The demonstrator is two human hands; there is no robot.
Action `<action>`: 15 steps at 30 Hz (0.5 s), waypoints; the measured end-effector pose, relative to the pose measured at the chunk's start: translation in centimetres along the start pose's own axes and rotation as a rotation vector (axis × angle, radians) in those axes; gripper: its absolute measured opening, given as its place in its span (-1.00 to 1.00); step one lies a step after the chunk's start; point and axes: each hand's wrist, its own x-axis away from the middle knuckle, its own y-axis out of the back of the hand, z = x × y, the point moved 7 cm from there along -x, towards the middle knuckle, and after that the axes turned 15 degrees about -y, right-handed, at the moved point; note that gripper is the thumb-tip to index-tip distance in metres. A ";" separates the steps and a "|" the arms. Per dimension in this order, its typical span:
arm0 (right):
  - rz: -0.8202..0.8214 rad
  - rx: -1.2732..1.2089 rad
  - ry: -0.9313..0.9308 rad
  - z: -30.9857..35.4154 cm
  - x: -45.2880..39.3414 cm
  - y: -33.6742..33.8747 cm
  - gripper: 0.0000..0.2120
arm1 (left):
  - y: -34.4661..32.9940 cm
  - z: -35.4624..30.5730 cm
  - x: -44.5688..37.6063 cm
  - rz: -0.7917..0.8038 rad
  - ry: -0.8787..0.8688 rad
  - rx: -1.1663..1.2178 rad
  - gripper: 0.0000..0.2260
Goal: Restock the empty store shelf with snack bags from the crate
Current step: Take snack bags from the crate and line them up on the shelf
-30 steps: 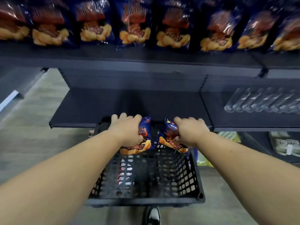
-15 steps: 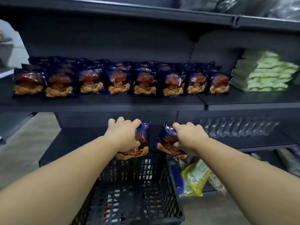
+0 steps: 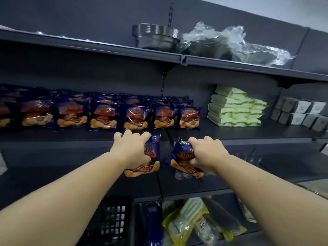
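My left hand (image 3: 130, 150) grips a blue snack bag (image 3: 145, 169) with orange chips printed on it. My right hand (image 3: 205, 153) grips a second blue snack bag (image 3: 179, 157) beside it. Both bags hang in the air just below the front edge of the dark shelf (image 3: 230, 134). A row of the same snack bags (image 3: 104, 115) stands along that shelf, from the left edge to about the middle. The black plastic crate (image 3: 113, 224) shows at the bottom, partly hidden under my left forearm.
Stacked green-and-white packs (image 3: 234, 108) and grey-white boxes (image 3: 301, 112) sit on the right part of the shelf. Steel bowls (image 3: 156, 35) and crumpled clear plastic (image 3: 236, 43) lie on the shelf above. Yellow packets (image 3: 191, 221) lie on the lowest shelf.
Both hands have risen with their bags from over the crate to the level of the stocked shelf's edge. My view has tilted upward, and the crate has dropped to the bottom.
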 end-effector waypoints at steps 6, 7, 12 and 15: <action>-0.033 -0.013 0.014 -5.7 -1.7 -0.2 -0.67 | 0.4 -3.5 -4.4 -0.013 0.013 -0.015 -0.38; -0.040 -0.017 0.019 -6.2 -1.9 -0.3 -0.67 | 0.6 -3.9 -5.0 -0.017 0.014 -0.020 -0.38; -0.033 -0.036 0.006 -8.6 -3.6 -1.3 -0.65 | 1.2 -4.6 -8.1 -0.036 0.006 -0.038 -0.36; -0.029 -0.021 0.004 -10.0 -5.3 -1.7 -0.65 | 1.0 -4.0 -10.2 -0.047 0.015 -0.037 -0.34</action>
